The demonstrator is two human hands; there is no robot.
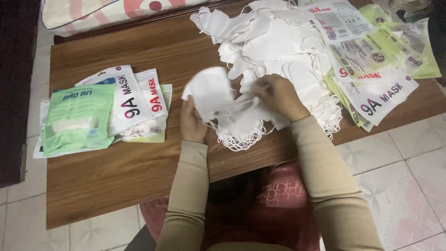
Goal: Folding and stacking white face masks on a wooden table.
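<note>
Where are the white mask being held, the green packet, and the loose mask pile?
White mask (209, 90), head view, middle of its cloth.
Green packet (79, 116), head view, its front face.
Loose mask pile (274, 42), head view, its middle.

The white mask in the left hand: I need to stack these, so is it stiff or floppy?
The white mask probably flops: it bends in the left hand. Likely light. Its loops dangle and may snag.

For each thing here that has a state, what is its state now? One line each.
Left hand: shut on a white mask, held up.
Right hand: pinching the mask's strap.
Loose masks: heaped on the table, unpacked.
Left packets: filled, stacked flat.
Right packets: flat, overlapping; filled or not, cannot tell.
</note>
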